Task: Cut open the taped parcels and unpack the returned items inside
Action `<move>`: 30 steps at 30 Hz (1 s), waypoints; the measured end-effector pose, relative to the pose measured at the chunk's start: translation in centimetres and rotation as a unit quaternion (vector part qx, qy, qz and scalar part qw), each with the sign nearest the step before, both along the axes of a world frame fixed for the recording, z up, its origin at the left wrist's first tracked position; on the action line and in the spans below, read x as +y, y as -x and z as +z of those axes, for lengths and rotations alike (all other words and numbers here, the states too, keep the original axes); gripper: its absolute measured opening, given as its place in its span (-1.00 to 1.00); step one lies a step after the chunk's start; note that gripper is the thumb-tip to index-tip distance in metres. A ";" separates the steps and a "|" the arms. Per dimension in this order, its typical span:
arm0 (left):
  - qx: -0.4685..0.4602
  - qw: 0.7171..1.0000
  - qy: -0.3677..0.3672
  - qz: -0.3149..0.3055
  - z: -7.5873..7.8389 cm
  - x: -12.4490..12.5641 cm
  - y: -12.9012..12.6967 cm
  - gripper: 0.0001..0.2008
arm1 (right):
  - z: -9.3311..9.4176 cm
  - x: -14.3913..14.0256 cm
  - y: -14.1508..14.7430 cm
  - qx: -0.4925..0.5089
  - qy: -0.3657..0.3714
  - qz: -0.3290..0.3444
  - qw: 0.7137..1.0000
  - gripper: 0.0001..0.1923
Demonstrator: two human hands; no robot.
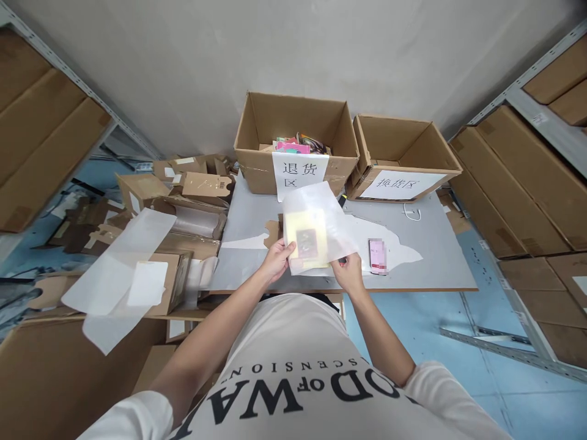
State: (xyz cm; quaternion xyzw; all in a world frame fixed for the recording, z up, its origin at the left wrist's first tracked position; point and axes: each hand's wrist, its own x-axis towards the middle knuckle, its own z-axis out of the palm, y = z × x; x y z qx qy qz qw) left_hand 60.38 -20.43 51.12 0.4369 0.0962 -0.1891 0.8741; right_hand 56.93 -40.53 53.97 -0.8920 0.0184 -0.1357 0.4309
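Both my hands hold a translucent white plastic bag (316, 211) above the near edge of the grey table (435, 244). Inside the bag a pale yellow flat item (306, 237) with a dark picture shows through. My left hand (277, 260) grips the bag's lower left edge. My right hand (348, 272) pinches its lower right corner. A small pink packet (377, 255) lies on the table just right of my right hand.
Two open cardboard boxes stand at the table's back: the left box (257, 162) with a paper label holds colourful items, the right box (398, 156) also bears a label. Flat cartons and plastic sheets (119, 275) pile up left. Shelves with cartons flank both sides.
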 end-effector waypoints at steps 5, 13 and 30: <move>-0.007 1.000 -0.024 0.010 0.0 0.2 -0.2 -0.57 | 1.6 0.8 0.8 -0.061 0.110 -0.032 0.992 -0.81; -0.012 1.000 -0.008 -0.008 0.5 0.1 -0.5 -0.51 | 0.0 0.6 -0.4 0.139 -0.035 0.024 0.989 -0.72; -0.027 0.935 -0.192 0.295 -1.9 11.5 -3.6 -0.53 | -2.0 -1.4 -0.1 0.211 -0.409 0.054 0.886 -0.58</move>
